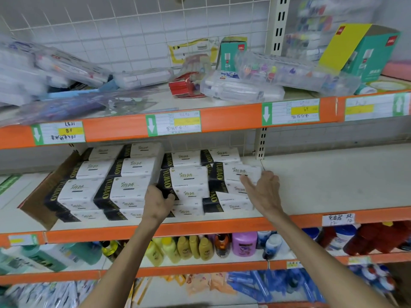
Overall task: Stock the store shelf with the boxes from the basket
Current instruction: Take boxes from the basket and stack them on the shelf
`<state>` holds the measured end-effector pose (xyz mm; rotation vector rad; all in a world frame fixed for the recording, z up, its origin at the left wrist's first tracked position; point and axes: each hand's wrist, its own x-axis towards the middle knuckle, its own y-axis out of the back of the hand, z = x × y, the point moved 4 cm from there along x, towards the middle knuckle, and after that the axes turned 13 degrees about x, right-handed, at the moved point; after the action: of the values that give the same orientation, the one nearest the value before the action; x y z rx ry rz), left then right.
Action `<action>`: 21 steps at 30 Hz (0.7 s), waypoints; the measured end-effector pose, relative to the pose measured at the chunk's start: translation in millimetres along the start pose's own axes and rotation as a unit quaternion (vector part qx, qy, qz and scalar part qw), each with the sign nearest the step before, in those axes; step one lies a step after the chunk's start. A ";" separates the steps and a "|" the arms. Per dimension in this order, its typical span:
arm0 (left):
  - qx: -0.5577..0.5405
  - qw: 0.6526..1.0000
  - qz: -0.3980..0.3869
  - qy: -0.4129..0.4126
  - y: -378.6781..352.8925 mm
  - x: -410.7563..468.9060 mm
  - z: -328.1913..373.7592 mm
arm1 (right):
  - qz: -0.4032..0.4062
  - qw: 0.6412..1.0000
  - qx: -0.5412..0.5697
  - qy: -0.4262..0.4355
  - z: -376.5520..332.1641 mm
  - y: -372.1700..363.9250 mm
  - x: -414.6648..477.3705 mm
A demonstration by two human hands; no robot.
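- Orange-edged store shelving filled my view, with a white wire grid behind the top level.
- On the middle shelf (333,181) the black-and-white boxes (124,190) lay stacked in rows several columns wide. The left ones sat in a brown cardboard tray (42,196).
- My left grip (159,202) was clenched on the near corner of one box (189,180) in the upper layer, fingers curled round its dark end.
- My right grip (261,192) was released, with straight fingers laid flat against the rightmost box (238,173).
- I judged the step to be seating and squaring boxes in the stack, not fetching. The basket was out of view, so I could not tell how many remained.
- The next move probably called for pressing both sides inward until the fronts lined up. Then I would need to let go without dragging the top box forward.
- Bare shelf to the right left room for another column.
- A slotted upright post (261,143) stood at the back, just behind the rightmost box.
- The shelf edge above, carrying price labels (173,123), hung low over the taller left columns, so I guessed headroom there was tight.
- Clear plastic cases (242,91) were piled loosely overhead, and bottles (184,247) lined the shelf below.
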<state>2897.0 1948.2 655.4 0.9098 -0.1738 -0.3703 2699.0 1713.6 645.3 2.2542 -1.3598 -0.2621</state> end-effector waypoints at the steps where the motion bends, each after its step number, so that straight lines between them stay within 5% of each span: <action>1: -0.004 1.000 0.008 0.003 -0.3 0.6 0.4 | -0.019 1.000 0.001 0.018 -1.4 -1.2 0.3; 11: 0.184 0.971 0.083 -0.131 -22.2 -37.1 1.7 | -0.105 0.994 0.032 0.022 0.0 -1.5 22.5; 21: 0.352 0.920 0.123 -0.125 -23.0 3.8 13.8 | -0.147 0.981 -0.010 0.125 -1.4 -11.5 36.8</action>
<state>2890.8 1923.8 645.4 1.5301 -0.6826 -0.1814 2726.4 1686.4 643.9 2.3742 -0.8925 -0.0855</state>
